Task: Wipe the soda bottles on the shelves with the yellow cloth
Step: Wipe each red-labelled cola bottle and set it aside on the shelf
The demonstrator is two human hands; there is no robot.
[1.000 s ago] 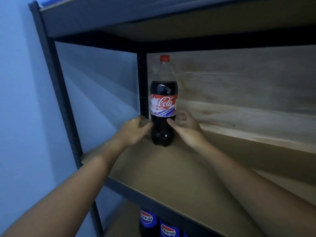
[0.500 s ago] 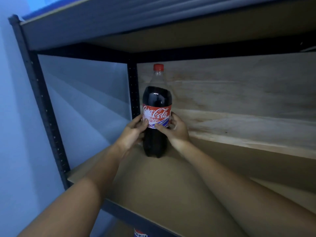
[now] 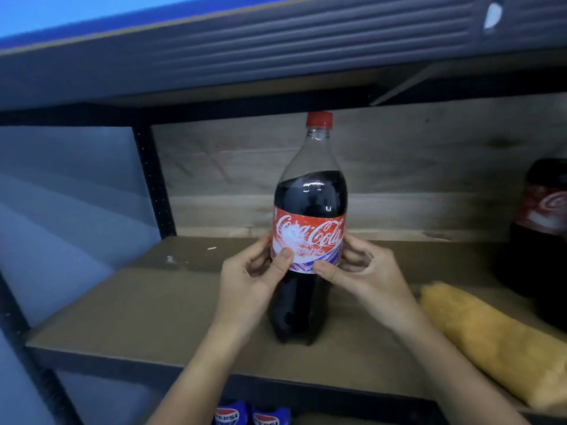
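Left hand (image 3: 250,276) and right hand (image 3: 365,276) wrapped around Coca-Cola bottle (image 3: 308,228) at the label, thumbs in front. Upright on shelf (image 3: 147,305), near front edge. Yellow cloth (image 3: 491,342) rolled to the right; second cola bottle (image 3: 540,231) beyond.

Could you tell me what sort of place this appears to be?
Probably a storeroom or stockroom: a black metal rack with board shelves holds a Coca-Cola bottle, a second cola bottle at the right, and Pepsi bottles below.

bottle (image 3: 310,191) – glossy plastic | shelf (image 3: 159,302) – matt board (wood) | cloth (image 3: 497,342) – nubbly
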